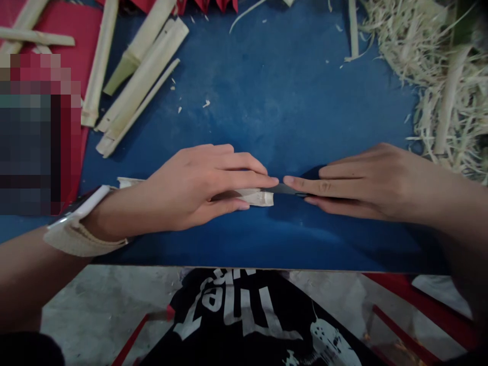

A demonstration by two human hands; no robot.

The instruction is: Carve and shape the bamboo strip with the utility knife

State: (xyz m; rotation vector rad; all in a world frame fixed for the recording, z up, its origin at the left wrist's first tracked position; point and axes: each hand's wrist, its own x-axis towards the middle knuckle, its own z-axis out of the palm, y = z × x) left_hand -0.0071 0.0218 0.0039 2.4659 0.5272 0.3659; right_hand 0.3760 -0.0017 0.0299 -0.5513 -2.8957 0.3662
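A short split bamboo piece (pixel 265 199) lies lengthwise near the table's front edge. My left hand (pixel 208 180) presses over it, thumb on the near side and fingers along the far side; its other end shows beyond the wrist. In my right hand (pixel 358 180) is a knife (pixel 285 189), its grey blade running left along the bamboo and under my left fingertips. The handle is hidden in my closed right fingers. Both forefingers point toward each other over the blade, their tips slightly apart.
Several split bamboo pieces (pixel 147 84) lie at the upper left, some on a red sheet (pixel 86 30). Curly bamboo shavings (pixel 430 96) are heaped at the right. A few chips dot the blue table (pixel 290 101). Its front edge runs just before my body.
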